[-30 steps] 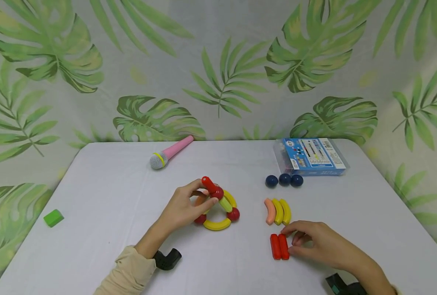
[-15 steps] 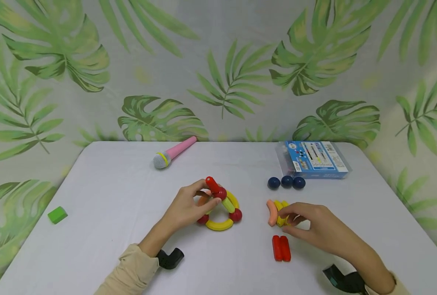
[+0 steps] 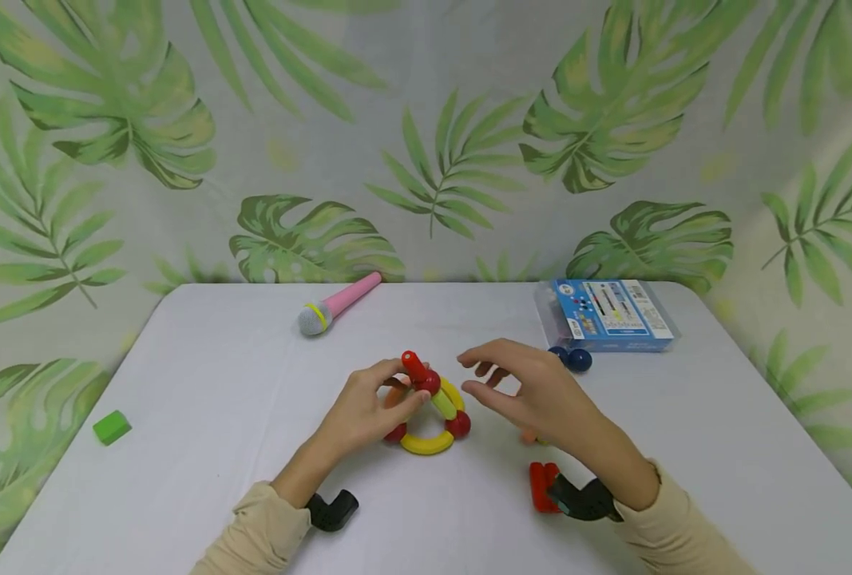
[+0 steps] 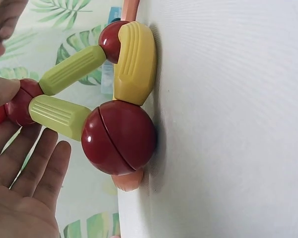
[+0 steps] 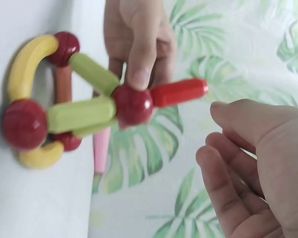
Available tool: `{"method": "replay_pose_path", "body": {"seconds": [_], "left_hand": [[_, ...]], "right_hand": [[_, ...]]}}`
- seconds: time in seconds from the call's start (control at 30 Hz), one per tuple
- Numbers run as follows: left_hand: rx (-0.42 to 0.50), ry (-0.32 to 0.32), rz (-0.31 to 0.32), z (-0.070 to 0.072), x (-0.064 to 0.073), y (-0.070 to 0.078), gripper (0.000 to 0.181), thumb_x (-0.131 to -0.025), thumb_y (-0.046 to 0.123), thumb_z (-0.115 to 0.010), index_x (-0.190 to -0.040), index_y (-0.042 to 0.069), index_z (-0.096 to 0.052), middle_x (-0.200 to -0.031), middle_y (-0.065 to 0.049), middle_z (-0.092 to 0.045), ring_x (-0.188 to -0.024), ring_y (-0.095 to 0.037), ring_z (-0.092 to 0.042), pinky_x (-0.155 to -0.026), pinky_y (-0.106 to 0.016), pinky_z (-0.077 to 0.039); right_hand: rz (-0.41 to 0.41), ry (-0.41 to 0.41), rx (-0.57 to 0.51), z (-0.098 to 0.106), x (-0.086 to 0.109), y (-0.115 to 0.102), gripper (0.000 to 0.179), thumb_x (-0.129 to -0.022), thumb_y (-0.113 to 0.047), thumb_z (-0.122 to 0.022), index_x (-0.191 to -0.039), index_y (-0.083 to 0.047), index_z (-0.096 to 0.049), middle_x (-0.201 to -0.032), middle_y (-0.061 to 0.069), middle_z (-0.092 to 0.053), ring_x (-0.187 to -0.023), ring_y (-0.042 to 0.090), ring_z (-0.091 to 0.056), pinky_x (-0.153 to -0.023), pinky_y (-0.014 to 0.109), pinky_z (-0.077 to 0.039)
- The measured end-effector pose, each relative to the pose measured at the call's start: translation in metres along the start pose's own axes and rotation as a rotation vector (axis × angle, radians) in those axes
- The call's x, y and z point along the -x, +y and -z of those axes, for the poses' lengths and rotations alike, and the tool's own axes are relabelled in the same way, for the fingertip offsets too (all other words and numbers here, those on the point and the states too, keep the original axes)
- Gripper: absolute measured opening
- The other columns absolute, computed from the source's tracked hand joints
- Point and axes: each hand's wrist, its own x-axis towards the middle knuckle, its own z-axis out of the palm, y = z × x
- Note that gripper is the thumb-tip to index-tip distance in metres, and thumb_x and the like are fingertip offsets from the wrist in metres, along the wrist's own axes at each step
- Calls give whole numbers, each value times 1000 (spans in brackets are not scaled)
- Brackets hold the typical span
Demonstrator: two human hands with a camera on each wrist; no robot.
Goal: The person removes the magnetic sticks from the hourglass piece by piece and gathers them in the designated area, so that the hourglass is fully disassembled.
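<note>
A rod-and-ball construction [image 3: 443, 404] stands at the middle of the bench [image 3: 203, 383], its curved base lying flat as a ring and its peak upward. Two yellow curved pieces and one orange curved piece join red balls in that ring, and light green rods [image 5: 82, 114] slope inward from it to a top red ball [image 5: 133, 104]. From this ball a short red rod [image 5: 181, 92] juts away from the bench, its long axis close to upright, leaning toward the upper left in the head view; its outer end is free. The left hand [image 3: 363, 406] pinches the top red ball, thumb on one side and fingers on the other. The right hand [image 3: 526, 387] hovers beside the construction, thumb and fingers parted and loosely bent, holding nothing, with a gap between them and the red rod. Its wrist and forearm come over the loose pieces: a pair of red rods [image 3: 537, 485] is partly covered by the black wrist camera [image 3: 582, 499], and a loose orange piece [image 3: 528, 436] is mostly hidden. Two dark blue balls [image 3: 580, 360] show behind that hand, one partly covered, in front of the blue box [image 3: 608, 314]. A pink microphone [image 3: 339, 305] lies slantwise farther back, and a green block [image 3: 112, 428] sits well apart at the left.
</note>
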Motion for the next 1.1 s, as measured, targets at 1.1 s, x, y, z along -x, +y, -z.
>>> {"method": "replay_pose_path", "body": {"seconds": [1.1], "left_hand": [[45, -17, 26, 0, -1, -1, 35, -93, 24, -79, -126, 16, -72, -112, 2, -74, -103, -24, -70, -103, -47, -54]], "right_hand": [[38, 16, 138, -9, -15, 2, 27, -81, -17, -90, -106, -11, -80, -96, -2, -78, -78, 12, -67, -68, 25, -59]]}}
